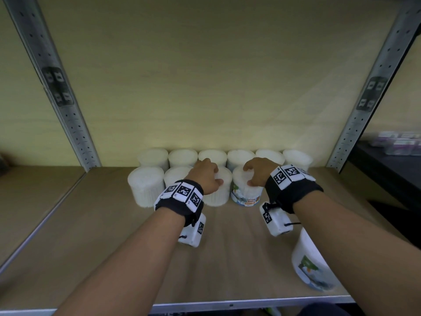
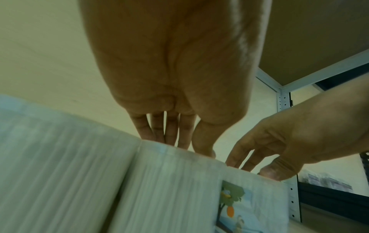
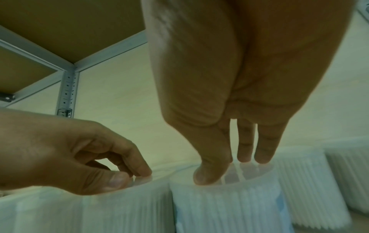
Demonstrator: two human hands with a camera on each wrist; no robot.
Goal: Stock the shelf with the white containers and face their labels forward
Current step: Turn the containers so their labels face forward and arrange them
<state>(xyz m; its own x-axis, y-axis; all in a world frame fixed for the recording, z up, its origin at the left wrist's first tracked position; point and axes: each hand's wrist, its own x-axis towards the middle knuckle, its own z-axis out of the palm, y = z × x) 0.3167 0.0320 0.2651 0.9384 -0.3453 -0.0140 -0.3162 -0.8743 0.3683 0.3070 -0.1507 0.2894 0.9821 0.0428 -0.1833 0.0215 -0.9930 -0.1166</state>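
White cotton-bud containers stand in two rows at the back of the wooden shelf (image 1: 109, 236). My left hand (image 1: 214, 172) grips the top of the third front-row container (image 1: 216, 193), whose near side shows no label. My right hand (image 1: 249, 175) pinches the lid of the fourth container (image 1: 247, 198), thumb on the near rim and fingers on top; its "Cotton Buds" label faces me. In the left wrist view my left hand (image 2: 185, 146) sits on the plain container (image 2: 169, 189), beside the labelled one (image 2: 249, 205). In the right wrist view my right hand (image 3: 229, 168) is on the labelled container (image 3: 225, 205).
Another labelled container (image 1: 312, 265) sits near the shelf's front edge at the right, under my right forearm. Perforated metal uprights (image 1: 57, 87) (image 1: 369, 92) frame the bay. A dark neighbouring shelf (image 1: 387, 169) at the right holds small packages (image 1: 398, 142).
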